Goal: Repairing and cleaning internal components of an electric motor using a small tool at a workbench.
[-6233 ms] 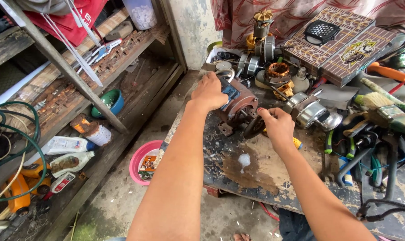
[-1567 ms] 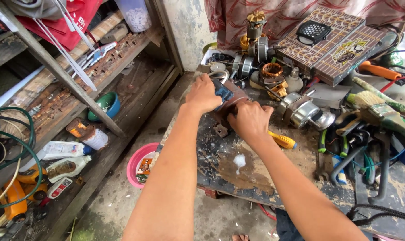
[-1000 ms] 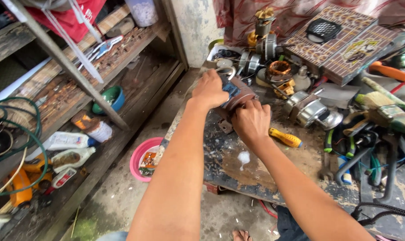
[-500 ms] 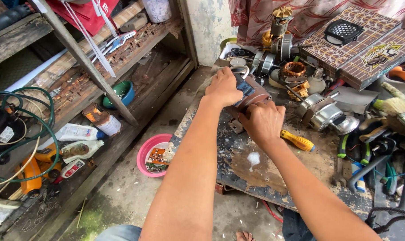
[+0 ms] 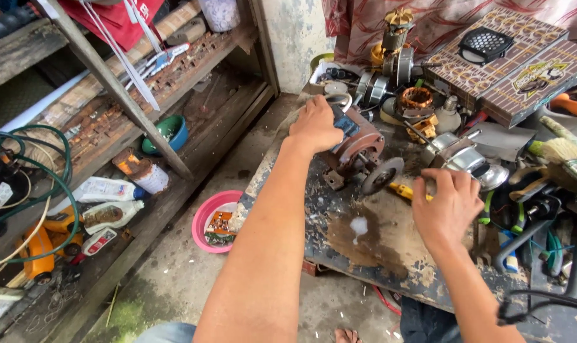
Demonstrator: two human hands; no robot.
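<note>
cluttered workbench [image 5: 365, 254]: my left hand [image 5: 315, 126] clenches the rusty motor [image 5: 355, 152] steady; right hand [image 5: 446, 206], fingers loose, holds nothing.

Both forearms bare to past the elbow, no sleeves in view. Left hand [image 5: 315, 124] and right hand [image 5: 446, 208]: no gloves, no rings, no watch or wristband. Nails short. Below the arms, a bit of blue denim at the lower frame edge, and a bare toe tip showing.
</note>
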